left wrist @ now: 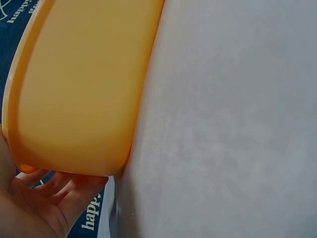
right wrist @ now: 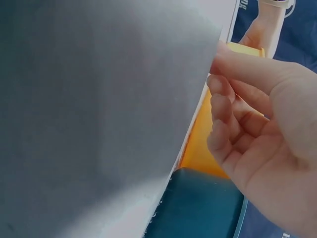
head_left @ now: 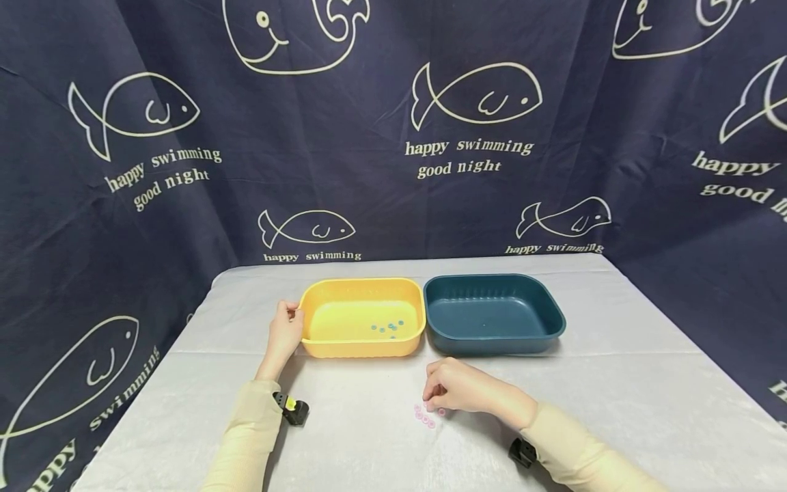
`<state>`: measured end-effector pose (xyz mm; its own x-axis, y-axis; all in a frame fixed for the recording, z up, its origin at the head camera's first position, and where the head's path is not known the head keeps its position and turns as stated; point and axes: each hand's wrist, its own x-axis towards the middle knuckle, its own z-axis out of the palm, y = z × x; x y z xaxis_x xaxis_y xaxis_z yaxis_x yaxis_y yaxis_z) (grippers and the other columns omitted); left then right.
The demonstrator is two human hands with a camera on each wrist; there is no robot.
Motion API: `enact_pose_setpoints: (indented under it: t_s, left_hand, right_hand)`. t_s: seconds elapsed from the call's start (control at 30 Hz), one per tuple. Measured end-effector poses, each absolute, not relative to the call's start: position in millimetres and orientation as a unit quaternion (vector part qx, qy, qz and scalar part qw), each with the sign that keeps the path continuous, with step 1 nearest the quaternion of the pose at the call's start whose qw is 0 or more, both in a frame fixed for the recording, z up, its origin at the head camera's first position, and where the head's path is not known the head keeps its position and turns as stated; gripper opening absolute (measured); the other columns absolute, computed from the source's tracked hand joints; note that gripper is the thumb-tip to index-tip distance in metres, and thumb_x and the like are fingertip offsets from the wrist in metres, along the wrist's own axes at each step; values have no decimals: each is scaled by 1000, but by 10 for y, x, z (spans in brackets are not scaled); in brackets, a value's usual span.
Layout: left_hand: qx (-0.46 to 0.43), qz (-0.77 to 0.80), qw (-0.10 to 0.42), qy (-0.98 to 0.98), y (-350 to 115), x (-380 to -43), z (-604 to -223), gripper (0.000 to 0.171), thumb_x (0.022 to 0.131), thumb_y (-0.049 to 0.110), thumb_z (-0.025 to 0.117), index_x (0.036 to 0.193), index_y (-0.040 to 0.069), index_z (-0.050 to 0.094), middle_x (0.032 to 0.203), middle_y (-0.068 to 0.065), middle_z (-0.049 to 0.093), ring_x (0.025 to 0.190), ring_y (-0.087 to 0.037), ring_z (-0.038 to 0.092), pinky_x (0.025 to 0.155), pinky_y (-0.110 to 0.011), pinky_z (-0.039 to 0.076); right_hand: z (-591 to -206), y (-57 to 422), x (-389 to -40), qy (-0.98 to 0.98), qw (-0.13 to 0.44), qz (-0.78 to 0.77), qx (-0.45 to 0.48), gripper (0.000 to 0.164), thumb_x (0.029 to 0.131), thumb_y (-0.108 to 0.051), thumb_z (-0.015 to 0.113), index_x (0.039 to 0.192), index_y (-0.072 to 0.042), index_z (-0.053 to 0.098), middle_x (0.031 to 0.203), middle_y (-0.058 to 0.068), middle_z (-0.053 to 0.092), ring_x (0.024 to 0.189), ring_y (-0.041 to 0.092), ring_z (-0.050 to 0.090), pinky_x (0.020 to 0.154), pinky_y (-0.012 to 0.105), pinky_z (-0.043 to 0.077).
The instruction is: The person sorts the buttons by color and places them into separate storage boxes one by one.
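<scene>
Head view: pink discs (head_left: 425, 419) lie on the desk (head_left: 350, 437) just beside our right hand (head_left: 453, 386), mostly nearer us. Its fingertips look together, can't tell if pinching one. Our left hand (head_left: 285, 333), farther off, holds the yellow bin (head_left: 363, 349).

On the dark blue curtain (head_left: 381, 137) you read "happy swimming" over "good night" in pale print, below the central fish outline (head_left: 476, 93) and again, slanted, at upper left; lower down, "happy swimming" repeats; at the right edge you find "happy" and "good", the rest cut off; your left wrist view shows "happy" sideways; your right wrist view's letters are too cropped to read.
</scene>
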<state>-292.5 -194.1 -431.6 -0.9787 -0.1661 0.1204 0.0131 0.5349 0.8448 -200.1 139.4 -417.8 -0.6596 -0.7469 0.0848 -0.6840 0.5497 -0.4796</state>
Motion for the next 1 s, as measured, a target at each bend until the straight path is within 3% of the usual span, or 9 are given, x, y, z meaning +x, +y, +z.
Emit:
enact_pose_setpoints:
  t_s: [0.4,1.0]
  left_hand:
    - [41,-486,94,-868,-1935,-2915,-4304,29,98,14,36,121,-3,40,129,-33,47,120,-45,47,98,-53,41]
    - [42,-480,93,-871,-1939,-2924,-4319,29,98,13,35,121,-3,40,129,-33,47,119,-45,48,98,-53,42]
  right_hand:
    - [-4191,1402,-2006,883,27,-208,-420,8,78,-15,73,72,-13,69,68,-13,50,65,-6,45,63,12,42]
    - [-4246,1440,-2021,888,42,-232,-395,12,80,-7,66,70,-14,63,68,-13,48,64,-4,42,62,13,40]
